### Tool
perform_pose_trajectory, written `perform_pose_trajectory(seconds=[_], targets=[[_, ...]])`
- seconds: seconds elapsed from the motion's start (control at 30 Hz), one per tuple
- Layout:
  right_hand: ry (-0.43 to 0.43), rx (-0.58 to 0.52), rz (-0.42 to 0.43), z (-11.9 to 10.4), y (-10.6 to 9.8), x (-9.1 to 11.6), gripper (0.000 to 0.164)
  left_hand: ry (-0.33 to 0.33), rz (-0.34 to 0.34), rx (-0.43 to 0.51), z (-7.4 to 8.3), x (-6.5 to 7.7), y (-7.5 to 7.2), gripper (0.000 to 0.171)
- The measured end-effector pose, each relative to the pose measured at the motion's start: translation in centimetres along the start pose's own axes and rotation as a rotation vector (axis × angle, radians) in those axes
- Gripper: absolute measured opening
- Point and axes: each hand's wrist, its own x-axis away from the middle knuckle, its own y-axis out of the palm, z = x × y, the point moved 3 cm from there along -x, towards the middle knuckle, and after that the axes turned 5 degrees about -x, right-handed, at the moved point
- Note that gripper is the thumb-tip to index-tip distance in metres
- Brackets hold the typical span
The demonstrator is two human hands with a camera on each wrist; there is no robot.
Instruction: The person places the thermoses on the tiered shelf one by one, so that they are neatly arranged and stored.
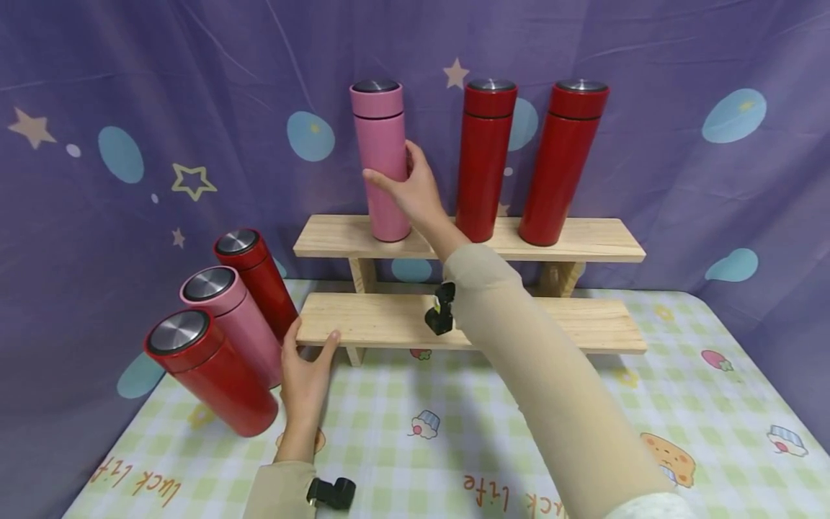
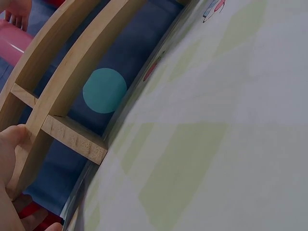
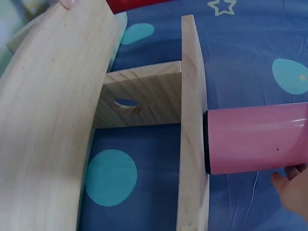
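Observation:
On the upper tier of a two-tier wooden shelf (image 1: 583,239) stands a pink thermos bottle (image 1: 381,144). My right hand (image 1: 415,189) grips its lower half, thumb across the front and fingers round the right side. In the right wrist view the bottle's base (image 3: 208,142) meets the upper board. My left hand (image 1: 306,375) holds the left front corner of the lower board (image 1: 382,317), its thumb on the front edge and its fingers at the left end. Two red thermos bottles, one in the middle (image 1: 485,162) and one farther right (image 1: 565,162), share the upper tier.
Left of the shelf, a front red bottle (image 1: 217,375), a pink bottle (image 1: 236,324) and a rear red bottle (image 1: 259,281) stand in a row on the checked tablecloth (image 1: 389,447). A purple patterned curtain (image 1: 214,86) hangs behind the shelf.

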Motion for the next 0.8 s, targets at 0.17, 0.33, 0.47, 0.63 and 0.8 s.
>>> perform_pose_trajectory(seconds=[0.17, 0.33, 0.47, 0.63, 0.8], targets=[[-0.008, -0.024, 0.055, 0.5, -0.3, 0.6, 0.084, -0.001, 0.002, -0.004, 0.0, 0.0, 0.0, 0.088], [-0.009, -0.083, 0.087, 0.8, -1.1, 1.8, 0.080, -0.004, -0.004, 0.001, -0.1, 0.0, 0.0, 0.089], [-0.014, -0.129, 0.095, 1.0, -1.7, 2.9, 0.077, -0.007, -0.009, 0.000, -0.1, 0.0, 0.0, 0.089], [-0.071, -0.167, 0.075, 0.6, -2.5, 4.2, 0.073, -0.003, -0.004, -0.001, -0.1, 0.0, -0.1, 0.088], [-0.145, -0.211, 0.037, -0.2, -3.7, 6.2, 0.067, -0.001, -0.002, 0.003, 0.0, 0.0, 0.0, 0.088]])
